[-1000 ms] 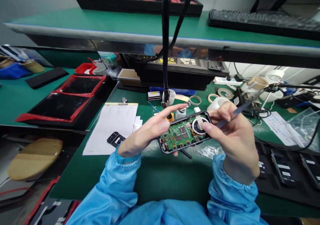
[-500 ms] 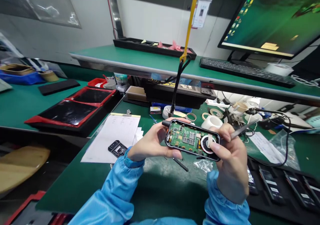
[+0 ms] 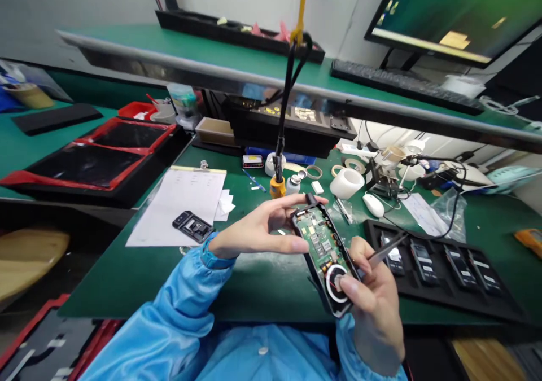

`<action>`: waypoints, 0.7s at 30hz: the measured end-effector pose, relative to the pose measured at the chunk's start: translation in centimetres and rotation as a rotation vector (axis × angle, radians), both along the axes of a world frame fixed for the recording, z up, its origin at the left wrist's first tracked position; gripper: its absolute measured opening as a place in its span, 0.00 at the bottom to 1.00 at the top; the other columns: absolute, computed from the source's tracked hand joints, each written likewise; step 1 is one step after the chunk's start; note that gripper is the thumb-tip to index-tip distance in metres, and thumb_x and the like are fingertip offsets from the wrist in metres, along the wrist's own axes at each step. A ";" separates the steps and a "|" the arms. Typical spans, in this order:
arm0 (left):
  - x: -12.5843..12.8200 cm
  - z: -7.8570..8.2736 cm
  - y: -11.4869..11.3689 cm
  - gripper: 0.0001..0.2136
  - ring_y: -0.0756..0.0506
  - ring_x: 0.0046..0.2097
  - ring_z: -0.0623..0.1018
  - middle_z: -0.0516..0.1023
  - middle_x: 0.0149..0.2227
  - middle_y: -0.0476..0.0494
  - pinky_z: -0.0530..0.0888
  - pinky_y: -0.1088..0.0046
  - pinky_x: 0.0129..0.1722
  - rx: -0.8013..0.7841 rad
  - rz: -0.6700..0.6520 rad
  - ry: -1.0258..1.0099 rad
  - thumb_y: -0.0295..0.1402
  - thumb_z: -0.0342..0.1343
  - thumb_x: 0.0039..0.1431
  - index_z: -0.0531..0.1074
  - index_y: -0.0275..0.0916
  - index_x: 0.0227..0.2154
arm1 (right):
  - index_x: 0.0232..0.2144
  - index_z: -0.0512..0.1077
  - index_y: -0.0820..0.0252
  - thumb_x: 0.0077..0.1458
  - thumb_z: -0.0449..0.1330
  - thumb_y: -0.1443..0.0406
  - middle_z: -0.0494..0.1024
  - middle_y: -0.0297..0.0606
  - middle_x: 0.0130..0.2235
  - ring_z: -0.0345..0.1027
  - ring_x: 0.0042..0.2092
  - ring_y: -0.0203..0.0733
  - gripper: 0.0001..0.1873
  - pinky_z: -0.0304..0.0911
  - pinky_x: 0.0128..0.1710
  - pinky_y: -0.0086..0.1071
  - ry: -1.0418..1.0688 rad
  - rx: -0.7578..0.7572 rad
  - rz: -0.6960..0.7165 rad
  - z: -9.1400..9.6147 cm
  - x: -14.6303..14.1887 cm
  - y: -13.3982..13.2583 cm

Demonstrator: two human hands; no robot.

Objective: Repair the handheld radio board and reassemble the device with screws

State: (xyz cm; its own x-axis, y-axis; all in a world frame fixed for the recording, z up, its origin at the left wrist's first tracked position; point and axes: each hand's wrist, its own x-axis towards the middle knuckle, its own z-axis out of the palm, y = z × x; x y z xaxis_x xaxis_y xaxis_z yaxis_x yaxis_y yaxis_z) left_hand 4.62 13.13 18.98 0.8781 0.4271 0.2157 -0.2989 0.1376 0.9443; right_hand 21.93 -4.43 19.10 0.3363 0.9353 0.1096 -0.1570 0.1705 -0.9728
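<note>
A: Hands, quick?
B: Left hand (image 3: 254, 231) pinches the far end of the phone (image 3: 326, 257), thumb on top, fingers underneath. Right hand (image 3: 375, 296) is closed round the near end, thumb pressed on the round speaker (image 3: 336, 284). Tweezers (image 3: 383, 252) are tucked between its fingers, pointing off to the right.
A: Phone's where?
B: In the air between both hands, above the bare green bench (image 3: 262, 282), close to the chest, near end lower.
A: How far along?
B: Back is off, green circuit board (image 3: 315, 231) fully exposed, speaker seated in its ring. No cover on it, so I'd say closing up is left to do. Can't tell if screws are in; too small.
A: A cover anywhere?
B: A small black part (image 3: 192, 226) lies left of the left hand, beside the clipboard sheet (image 3: 178, 200). Can't say it belongs to this phone.
A: Room to move?
B: Open bench right under the hands. The bench's front edge runs just below the right wrist, so the phone's near end looks about over it. Near the right hand, on its right, sits a black tray (image 3: 444, 309) of other phones (image 3: 423, 261). Beyond the left hand are a hanging tool (image 3: 278, 184) on its cable, a small bottle (image 3: 293, 184) and a white tape roll (image 3: 346, 182), close together. A shelf (image 3: 203, 65) runs overhead, further out.
</note>
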 end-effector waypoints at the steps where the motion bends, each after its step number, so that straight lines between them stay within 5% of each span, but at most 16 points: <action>1: 0.1 -1.0 -0.6 0.38 0.36 0.56 0.90 0.90 0.57 0.35 0.86 0.66 0.56 -0.059 0.007 0.027 0.42 0.82 0.61 0.78 0.42 0.72 | 0.31 0.50 0.52 0.59 0.78 0.48 0.52 0.22 0.27 0.46 0.25 0.29 0.38 0.50 0.21 0.23 -0.005 -0.039 -0.013 -0.9 -0.1 -0.5; 5: 0.0 -5.7 -3.4 0.39 0.41 0.48 0.90 0.91 0.53 0.34 0.86 0.70 0.48 -0.285 0.101 0.105 0.43 0.81 0.64 0.74 0.42 0.74 | 0.31 0.49 0.50 0.62 0.76 0.44 0.58 0.22 0.27 0.58 0.22 0.30 0.39 0.59 0.18 0.24 -0.022 -0.209 0.003 -5.1 -0.6 -1.7; 11: -0.9 -11.9 -8.6 0.38 0.43 0.41 0.88 0.91 0.48 0.33 0.83 0.74 0.39 -0.527 0.457 0.211 0.56 0.82 0.59 0.80 0.36 0.64 | 0.31 0.52 0.50 0.63 0.75 0.39 0.63 0.24 0.28 0.66 0.24 0.32 0.39 0.66 0.22 0.26 -0.063 -0.331 0.121 -9.7 -1.4 -1.7; 15: -1.3 -14.4 -10.9 0.37 0.42 0.42 0.89 0.92 0.46 0.34 0.84 0.72 0.39 -0.513 0.683 0.371 0.64 0.78 0.58 0.85 0.35 0.55 | 0.30 0.56 0.51 0.63 0.74 0.39 0.65 0.26 0.28 0.66 0.27 0.33 0.36 0.65 0.26 0.27 -0.169 -0.362 0.174 -11.7 -1.5 -1.4; 21: -3.1 -16.3 -10.5 0.34 0.34 0.52 0.90 0.93 0.49 0.33 0.86 0.63 0.53 -0.387 0.788 0.480 0.61 0.76 0.60 0.89 0.34 0.54 | 0.29 0.58 0.51 0.65 0.68 0.34 0.68 0.28 0.27 0.58 0.27 0.33 0.35 0.59 0.27 0.29 -0.407 -0.357 0.046 -14.3 0.4 -1.1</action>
